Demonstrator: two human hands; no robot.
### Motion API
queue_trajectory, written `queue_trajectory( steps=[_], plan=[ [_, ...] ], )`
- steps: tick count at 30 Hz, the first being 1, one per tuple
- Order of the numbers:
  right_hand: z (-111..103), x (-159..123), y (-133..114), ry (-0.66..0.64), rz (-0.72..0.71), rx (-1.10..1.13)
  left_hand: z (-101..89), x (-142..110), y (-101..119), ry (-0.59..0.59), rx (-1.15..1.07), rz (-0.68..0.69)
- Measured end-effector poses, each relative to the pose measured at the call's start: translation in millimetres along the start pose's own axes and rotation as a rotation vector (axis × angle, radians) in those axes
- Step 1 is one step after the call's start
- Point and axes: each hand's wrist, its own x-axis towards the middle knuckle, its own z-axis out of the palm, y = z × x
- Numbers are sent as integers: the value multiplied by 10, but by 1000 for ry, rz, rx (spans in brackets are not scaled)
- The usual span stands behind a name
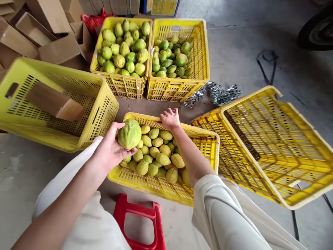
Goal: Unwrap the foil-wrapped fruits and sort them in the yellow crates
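Concrete floor (260,45), yellow crates around. Left hand (110,149) clamped on large green fruit (129,133). Right hand (170,118) gripping far rim of near crate (208,133), fingers curled.

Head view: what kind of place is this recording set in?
Probably a fruit sorting or packing area in a warehouse or garage: yellow plastic crates of green-yellow fruit sit on a bare concrete floor, with flattened cardboard boxes piled behind. The left hand holds one large fruit.

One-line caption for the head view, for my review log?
Left hand holds a large green fruit over a yellow crate of fruit; right hand rests on its far rim.
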Motion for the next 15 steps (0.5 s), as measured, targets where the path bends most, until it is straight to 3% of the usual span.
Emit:
queue_trajectory(
  steps=[4,7,9,11,15],
  plan=[
    [-109,144,-33,78,147,41,59,56,51,7,-20,14],
    [-192,-7,-310,143,237,132,110,81,54,23,-37,19],
    [-175,-174,-600,37,197,245,145,79,45,12,-48,32],
    [-76,-320,-922,-222,141,397,173,74,32,-1,-64,51],
    [234,-415,-1465,-394,274,451,192,113,0,-4,-108,59]
  ],
)
